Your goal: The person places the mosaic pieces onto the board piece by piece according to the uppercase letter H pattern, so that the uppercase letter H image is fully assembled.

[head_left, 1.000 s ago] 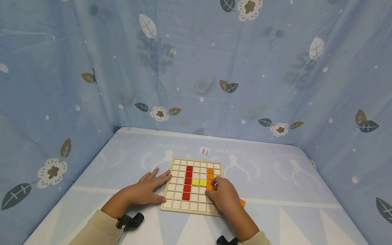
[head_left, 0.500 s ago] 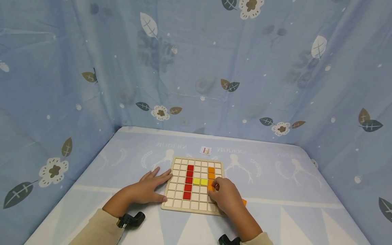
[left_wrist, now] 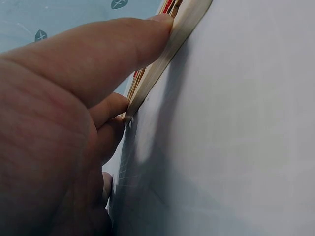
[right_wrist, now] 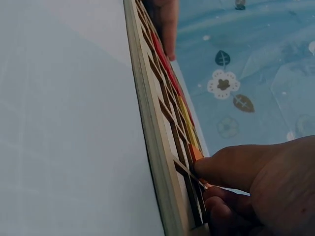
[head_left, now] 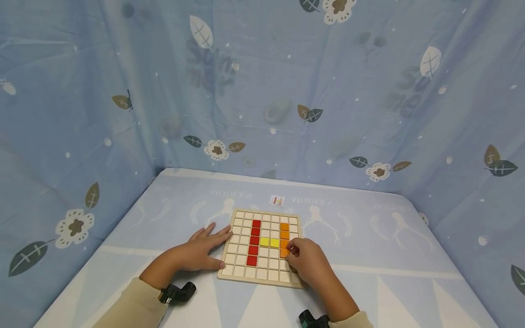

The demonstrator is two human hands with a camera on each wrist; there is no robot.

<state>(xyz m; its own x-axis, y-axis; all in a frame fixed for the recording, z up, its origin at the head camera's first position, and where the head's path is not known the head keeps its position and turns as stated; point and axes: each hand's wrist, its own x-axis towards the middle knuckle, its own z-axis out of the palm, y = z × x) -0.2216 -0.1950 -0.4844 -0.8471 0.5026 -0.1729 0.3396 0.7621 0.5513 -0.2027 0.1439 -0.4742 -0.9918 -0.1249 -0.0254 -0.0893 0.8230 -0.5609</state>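
A square wooden board (head_left: 262,283) with a grid of pale cells lies on the table. It carries a column of red tiles (head_left: 254,240), two yellow tiles (head_left: 269,242) and a column of orange tiles (head_left: 284,234). Fingers spread, my left hand (head_left: 197,253) rests along the board's left edge, thumb at the near corner. My right hand (head_left: 309,259) has its fingers curled at the right side of the lowest orange tile (head_left: 284,253), thumb and forefinger pinching at its edge. In the right wrist view the thumb overlaps an orange tile (right_wrist: 195,152) on the board.
A small printed card (head_left: 277,201) lies behind the board. Patterned blue curtains (head_left: 262,91) surround the table (head_left: 369,218) at the back and sides. Black wrist cameras (head_left: 180,293) sit on both wrists.
My right hand has shifted slightly right, uncovering more of the lowest orange tile. The orange piece beside the right wrist is now hidden. My left hand stays on the board's edge.
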